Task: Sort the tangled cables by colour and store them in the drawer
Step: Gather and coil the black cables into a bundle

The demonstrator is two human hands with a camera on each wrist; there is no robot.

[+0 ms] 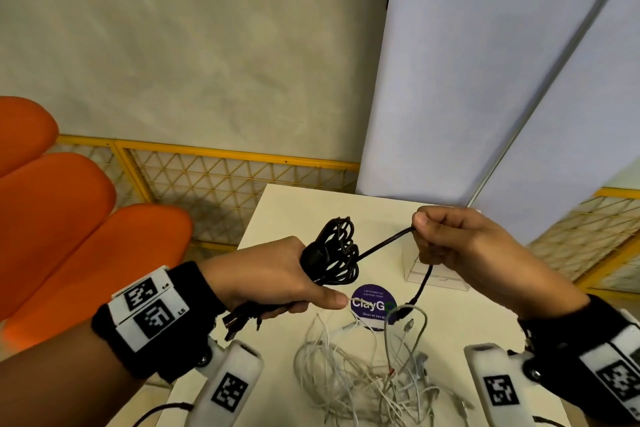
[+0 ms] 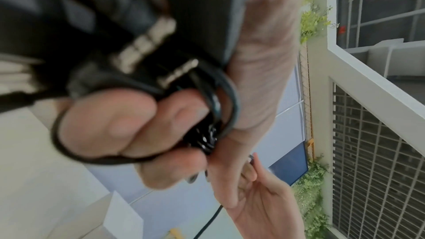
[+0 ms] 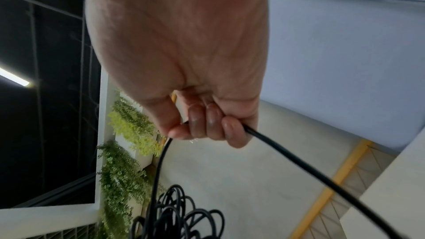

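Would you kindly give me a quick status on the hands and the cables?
Left hand grips black cable bundle. Right hand pinches its loose strand, pulled taut. White cables tangled on table. No drawer in view.

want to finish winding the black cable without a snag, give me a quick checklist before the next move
1. Left hand grips the black cable bundle firmly: ok, fingers are curled round the coils.
2. Right hand holds the loose strand: ok, pinched near the fingertips, strand taut to the bundle.
3. Free end clear of the white cables: not ok, its black plug hangs down against them.
4. White cables kept apart on the table: ok, the pile is only white.
5. Drawer open and ready: cannot tell, no drawer is in view.
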